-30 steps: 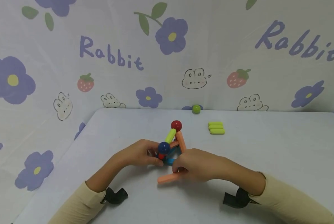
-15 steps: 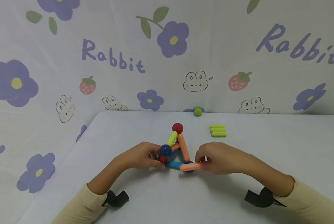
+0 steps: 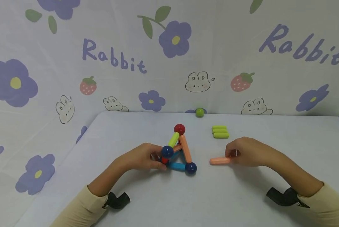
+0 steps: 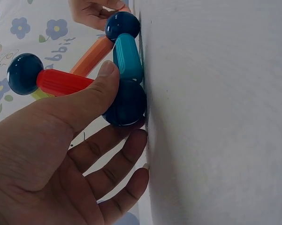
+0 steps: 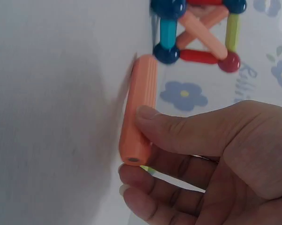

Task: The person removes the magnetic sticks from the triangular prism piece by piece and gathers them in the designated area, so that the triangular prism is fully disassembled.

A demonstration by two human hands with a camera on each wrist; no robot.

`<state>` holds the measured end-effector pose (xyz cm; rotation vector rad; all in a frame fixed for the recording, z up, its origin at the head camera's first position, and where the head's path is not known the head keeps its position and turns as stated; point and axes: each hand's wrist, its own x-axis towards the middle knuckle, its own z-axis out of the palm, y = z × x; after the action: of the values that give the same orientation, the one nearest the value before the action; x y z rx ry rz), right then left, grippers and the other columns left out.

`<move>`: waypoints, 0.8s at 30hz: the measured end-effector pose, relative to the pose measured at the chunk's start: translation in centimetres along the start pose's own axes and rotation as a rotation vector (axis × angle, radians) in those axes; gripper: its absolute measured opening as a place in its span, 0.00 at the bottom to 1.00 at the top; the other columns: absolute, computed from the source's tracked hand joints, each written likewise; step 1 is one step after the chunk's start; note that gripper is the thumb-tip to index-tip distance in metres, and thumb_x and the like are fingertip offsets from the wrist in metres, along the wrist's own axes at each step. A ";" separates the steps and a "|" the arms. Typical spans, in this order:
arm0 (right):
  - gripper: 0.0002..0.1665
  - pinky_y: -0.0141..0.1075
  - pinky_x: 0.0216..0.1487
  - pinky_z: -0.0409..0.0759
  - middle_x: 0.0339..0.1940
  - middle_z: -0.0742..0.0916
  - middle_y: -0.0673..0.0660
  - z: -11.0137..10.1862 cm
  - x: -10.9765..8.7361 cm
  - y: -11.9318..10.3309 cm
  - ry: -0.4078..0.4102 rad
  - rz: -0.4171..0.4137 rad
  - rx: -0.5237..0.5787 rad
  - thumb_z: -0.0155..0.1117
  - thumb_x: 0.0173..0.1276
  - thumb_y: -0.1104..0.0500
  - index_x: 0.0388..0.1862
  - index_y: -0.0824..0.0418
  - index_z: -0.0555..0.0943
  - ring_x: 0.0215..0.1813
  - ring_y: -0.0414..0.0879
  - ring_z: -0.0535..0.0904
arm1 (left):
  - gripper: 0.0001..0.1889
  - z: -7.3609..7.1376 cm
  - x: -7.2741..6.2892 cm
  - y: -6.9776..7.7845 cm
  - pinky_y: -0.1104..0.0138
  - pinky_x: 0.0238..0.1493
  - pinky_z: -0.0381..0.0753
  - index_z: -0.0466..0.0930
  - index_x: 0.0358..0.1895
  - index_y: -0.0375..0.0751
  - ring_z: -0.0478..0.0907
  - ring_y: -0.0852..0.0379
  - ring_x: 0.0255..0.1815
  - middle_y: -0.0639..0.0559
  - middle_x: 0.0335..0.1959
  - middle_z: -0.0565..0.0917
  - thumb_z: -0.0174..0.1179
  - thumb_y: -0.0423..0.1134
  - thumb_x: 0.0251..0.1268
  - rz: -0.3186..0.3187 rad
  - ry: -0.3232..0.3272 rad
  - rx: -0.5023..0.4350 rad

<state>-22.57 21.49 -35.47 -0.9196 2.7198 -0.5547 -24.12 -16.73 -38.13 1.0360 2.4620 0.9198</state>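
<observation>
A frame of magnetic rods and balls stands mid-table, with a red ball (image 3: 179, 129) at its far top. Its parts include a yellow-green rod (image 3: 173, 139), a slanting orange rod (image 3: 185, 148), a light blue rod (image 3: 177, 166) and a dark blue ball (image 3: 190, 168) at the right front corner. My left hand (image 3: 143, 156) holds the frame's left lower dark blue ball (image 4: 125, 104), thumb on top and fingers beneath, under a red rod (image 4: 63, 82). To the frame's right, my right hand (image 3: 247, 152) pinches a loose orange rod (image 5: 138, 108), apart from the frame and low over the table.
Several yellow-green rods (image 3: 220, 131) lie side by side behind my right hand. A green ball (image 3: 199, 112) sits at the table's back edge. Behind the white table (image 3: 203, 201) hangs a cloth printed with flowers and rabbits (image 3: 197, 82).
My right hand has moved from the frame's front right corner out to the right, carrying the orange rod, and uncovered the corner ball. My left hand has stayed on the frame.
</observation>
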 end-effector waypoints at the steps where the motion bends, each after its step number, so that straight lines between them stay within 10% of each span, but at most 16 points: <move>1: 0.10 0.35 0.33 0.74 0.27 0.80 0.42 -0.1 0.0 0.4 -0.007 0.016 -0.010 0.73 0.60 0.67 0.32 0.51 0.84 0.32 0.41 0.73 | 0.14 0.0 0.0 0.0 0.64 0.44 0.83 0.84 0.48 0.44 0.81 0.60 0.38 0.63 0.36 0.84 0.74 0.39 0.59 0.005 -0.001 -0.003; 24: 0.06 0.46 0.33 0.77 0.28 0.83 0.50 -3.6 -0.7 7.9 0.061 0.265 -0.251 0.71 0.57 0.68 0.32 0.59 0.86 0.32 0.48 0.75 | 0.17 -0.1 0.0 0.1 0.67 0.43 0.82 0.84 0.51 0.44 0.81 0.60 0.39 0.61 0.36 0.85 0.74 0.41 0.60 -0.011 -0.002 0.000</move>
<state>-27.43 28.74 -35.50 -0.5831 2.9491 -0.1962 -24.10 -16.76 -38.03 1.0222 2.4634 0.9148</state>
